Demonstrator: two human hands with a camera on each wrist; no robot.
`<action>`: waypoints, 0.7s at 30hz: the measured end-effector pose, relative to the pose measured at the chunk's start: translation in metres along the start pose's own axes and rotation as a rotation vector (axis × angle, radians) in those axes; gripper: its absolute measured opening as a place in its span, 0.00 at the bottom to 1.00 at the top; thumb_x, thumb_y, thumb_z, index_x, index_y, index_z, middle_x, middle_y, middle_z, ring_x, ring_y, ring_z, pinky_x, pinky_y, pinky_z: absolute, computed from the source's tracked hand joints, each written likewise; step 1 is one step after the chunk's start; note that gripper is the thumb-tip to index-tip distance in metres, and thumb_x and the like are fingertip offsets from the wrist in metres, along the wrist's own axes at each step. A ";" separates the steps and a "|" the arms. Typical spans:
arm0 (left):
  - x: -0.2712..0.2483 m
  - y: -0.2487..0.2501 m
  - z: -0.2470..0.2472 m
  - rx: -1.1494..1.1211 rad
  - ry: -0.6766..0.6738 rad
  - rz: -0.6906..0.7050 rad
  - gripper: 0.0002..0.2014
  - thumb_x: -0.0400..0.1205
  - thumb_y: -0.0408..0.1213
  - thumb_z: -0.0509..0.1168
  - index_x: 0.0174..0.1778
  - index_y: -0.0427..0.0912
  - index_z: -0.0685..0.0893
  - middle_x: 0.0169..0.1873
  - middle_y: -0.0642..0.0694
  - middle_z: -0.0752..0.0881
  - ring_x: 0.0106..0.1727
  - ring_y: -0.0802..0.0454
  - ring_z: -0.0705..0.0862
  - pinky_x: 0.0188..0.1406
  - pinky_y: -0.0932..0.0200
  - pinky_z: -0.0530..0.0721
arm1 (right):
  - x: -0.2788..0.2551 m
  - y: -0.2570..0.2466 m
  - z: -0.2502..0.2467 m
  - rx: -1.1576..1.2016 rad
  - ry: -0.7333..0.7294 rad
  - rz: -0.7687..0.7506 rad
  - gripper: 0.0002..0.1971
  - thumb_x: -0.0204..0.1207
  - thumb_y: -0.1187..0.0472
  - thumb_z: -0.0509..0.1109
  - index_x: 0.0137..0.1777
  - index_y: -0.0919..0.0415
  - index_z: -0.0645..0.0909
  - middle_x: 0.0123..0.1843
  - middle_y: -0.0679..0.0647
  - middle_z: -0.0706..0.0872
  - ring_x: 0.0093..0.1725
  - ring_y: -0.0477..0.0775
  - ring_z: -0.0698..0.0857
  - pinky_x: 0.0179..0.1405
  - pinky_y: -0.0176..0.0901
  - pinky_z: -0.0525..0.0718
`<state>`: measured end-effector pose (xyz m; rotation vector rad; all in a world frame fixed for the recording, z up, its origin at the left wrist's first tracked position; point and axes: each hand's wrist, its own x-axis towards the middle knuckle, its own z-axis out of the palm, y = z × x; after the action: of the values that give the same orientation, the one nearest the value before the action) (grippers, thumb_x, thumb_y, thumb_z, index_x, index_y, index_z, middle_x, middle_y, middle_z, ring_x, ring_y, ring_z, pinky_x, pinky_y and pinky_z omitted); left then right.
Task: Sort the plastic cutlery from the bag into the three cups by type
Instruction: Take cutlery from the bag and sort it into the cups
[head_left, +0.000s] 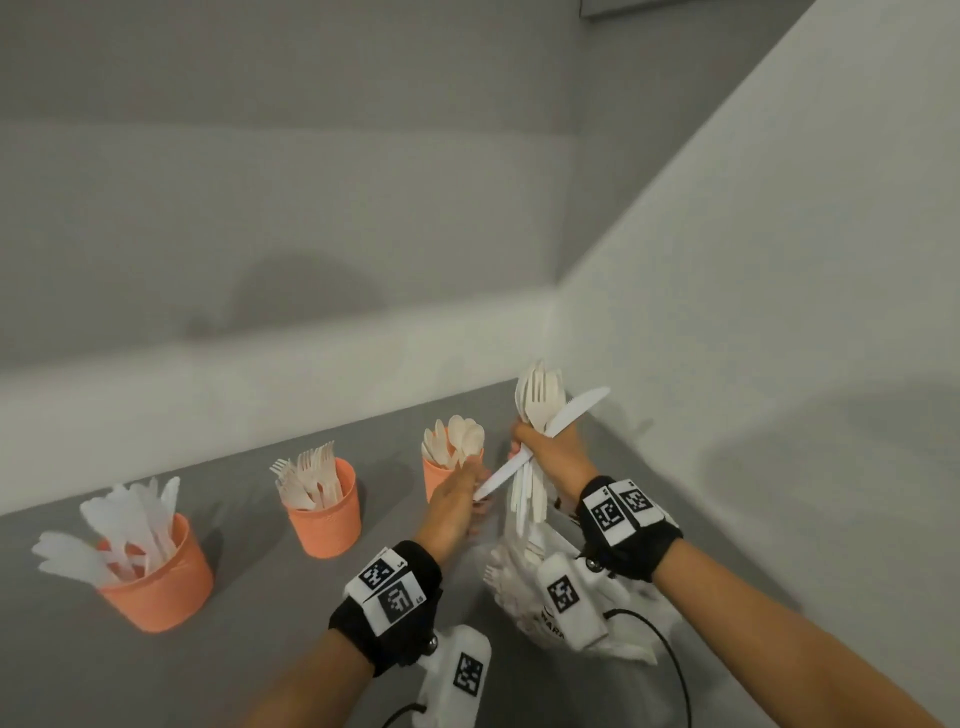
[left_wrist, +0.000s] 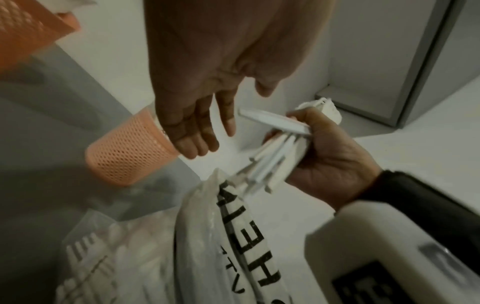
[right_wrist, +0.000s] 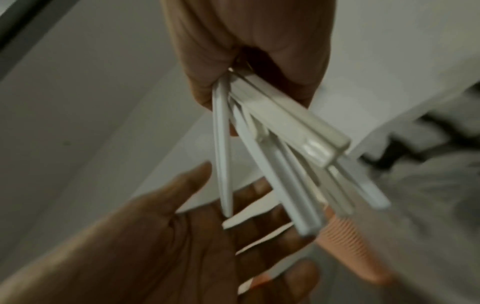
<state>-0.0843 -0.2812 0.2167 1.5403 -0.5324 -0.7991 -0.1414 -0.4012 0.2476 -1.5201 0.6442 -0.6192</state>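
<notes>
R hand (head_left: 548, 447) fisted round cutlery bundle (head_left: 537, 415) above bag (head_left: 524, 587), one knife (head_left: 545, 434) crosswise, L hand (head_left: 457, 504) fingers straight, loose, at knife handle end, three orange cups (head_left: 322, 519) on grey table (head_left: 249, 649), knives, forks, spoons L to R.

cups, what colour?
Orange cups, with a mesh texture; the left wrist view shows it best.

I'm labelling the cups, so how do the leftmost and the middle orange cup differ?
The leftmost cup holds knives, the middle cup forks. The leftmost cup's knives splay widely, some leaning out over its rim; the middle cup's forks stand closer together. Both are orange, stand upright on the grey table and hold whitish plastic cutlery.
</notes>
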 end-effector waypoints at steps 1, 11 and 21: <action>-0.007 0.003 -0.004 0.001 -0.028 0.008 0.20 0.88 0.48 0.44 0.45 0.45 0.79 0.36 0.48 0.78 0.36 0.55 0.77 0.35 0.64 0.75 | 0.001 0.001 0.014 0.026 -0.025 0.021 0.13 0.73 0.75 0.64 0.30 0.61 0.75 0.27 0.54 0.78 0.25 0.47 0.79 0.32 0.39 0.81; -0.024 -0.034 -0.077 -0.094 0.231 -0.066 0.16 0.87 0.38 0.49 0.40 0.41 0.80 0.34 0.44 0.81 0.34 0.52 0.78 0.39 0.58 0.78 | -0.002 0.018 0.133 0.320 -0.079 0.221 0.07 0.71 0.75 0.67 0.36 0.65 0.76 0.25 0.56 0.77 0.20 0.48 0.80 0.21 0.37 0.79; -0.053 -0.040 -0.119 -0.445 0.178 -0.078 0.22 0.80 0.58 0.55 0.38 0.41 0.80 0.26 0.46 0.79 0.22 0.56 0.75 0.17 0.67 0.69 | -0.021 0.024 0.193 0.148 -0.374 0.057 0.16 0.70 0.77 0.71 0.51 0.59 0.76 0.40 0.48 0.85 0.36 0.42 0.84 0.28 0.25 0.82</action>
<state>-0.0343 -0.1577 0.1865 1.2076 -0.1484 -0.7700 -0.0179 -0.2526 0.2150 -1.4246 0.3449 -0.3179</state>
